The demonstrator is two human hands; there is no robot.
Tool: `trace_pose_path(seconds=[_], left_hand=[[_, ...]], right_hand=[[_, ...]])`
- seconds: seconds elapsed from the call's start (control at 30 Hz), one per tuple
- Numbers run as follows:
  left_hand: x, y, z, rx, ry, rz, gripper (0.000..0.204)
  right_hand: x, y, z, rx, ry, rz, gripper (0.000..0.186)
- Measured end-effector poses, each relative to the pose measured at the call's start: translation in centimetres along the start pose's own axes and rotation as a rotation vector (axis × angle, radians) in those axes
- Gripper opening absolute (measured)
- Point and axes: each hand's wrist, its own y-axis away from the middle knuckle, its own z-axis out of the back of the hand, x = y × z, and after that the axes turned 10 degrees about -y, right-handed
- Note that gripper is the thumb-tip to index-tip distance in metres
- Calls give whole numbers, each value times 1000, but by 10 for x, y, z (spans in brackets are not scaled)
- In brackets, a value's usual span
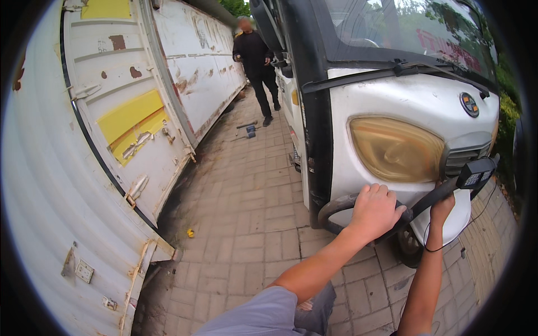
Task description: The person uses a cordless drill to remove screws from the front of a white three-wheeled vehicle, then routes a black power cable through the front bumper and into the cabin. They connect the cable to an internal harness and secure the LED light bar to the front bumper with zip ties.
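A white small vehicle [392, 89] with a yellowed headlight [395, 148] and front wheel [406, 249] stands at the right. My left hand [374, 210] grips the black tubular front bar [336, 215] below the headlight, fingers curled over it. My right hand [441, 208] is closed on the same bar farther right, partly hidden beneath it. A small black lamp [475, 173] is on the bar above my right hand. A thin dark cable hangs beside my right arm.
A white, rusty container [31, 168] with yellow patches runs along the left. A person in dark clothes [252, 67] stands in the gap ahead. Tools [249, 131] lie on the brick paving [230, 213], along with a small yellow object [190, 232]. Greenery shows at the far right.
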Motion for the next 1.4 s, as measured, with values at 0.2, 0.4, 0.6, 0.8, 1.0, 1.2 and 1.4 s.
trace_pose_path(seconds=[0.2,0.4,0.6,0.8,1.0,1.2,1.4], left_hand=[[0,2,1,-54,-47,-23,34],[-3,-6,0,-54,-96,-48,32],[-4,-9,-10,-58,-97,-59,31],[-7,-8,-3,-88,-100,-61,29],[0,0,-2,-105,-55,-44,31],[-1,-2,-7,-148,-41,-29,31],[1,0,-11,-128,-52,-28,31]], right_hand=[[3,11,-5,-98,-61,-28,12],[18,0,-17,-167,115,83,17],[35,3,-8,-190,-22,-143,10],[-5,-3,-15,-134,151,93,12],[1,16,11,-132,67,-199,17],[-6,-6,0,-11,155,20,20],[11,6,6,-34,92,-133,24]])
